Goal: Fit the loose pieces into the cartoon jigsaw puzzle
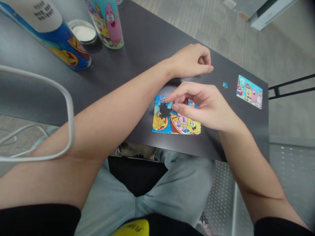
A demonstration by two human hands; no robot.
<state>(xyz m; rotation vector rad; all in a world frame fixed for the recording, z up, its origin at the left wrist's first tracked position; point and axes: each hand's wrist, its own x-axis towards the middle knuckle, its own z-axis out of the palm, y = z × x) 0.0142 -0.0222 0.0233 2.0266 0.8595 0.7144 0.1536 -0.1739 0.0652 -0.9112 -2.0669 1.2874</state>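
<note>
A small cartoon jigsaw puzzle [172, 123] lies near the front edge of the dark table [137, 55], with a gap in its upper left part. My right hand [204, 105] hovers over it, fingers pinched on a light blue puzzle piece [169, 105] right beside the gap. My left hand [192, 61] rests on the table just behind the puzzle, curled into a loose fist; nothing shows in it. A loose blue piece [224, 85] lies to the right.
A finished small puzzle picture [249, 91] lies at the table's right end. Two cartoon-printed tubes [59, 36] [108, 21] and a round lid [83, 32] stand at the back left. A white cable [69, 108] loops at left. My legs [172, 186] are below the table edge.
</note>
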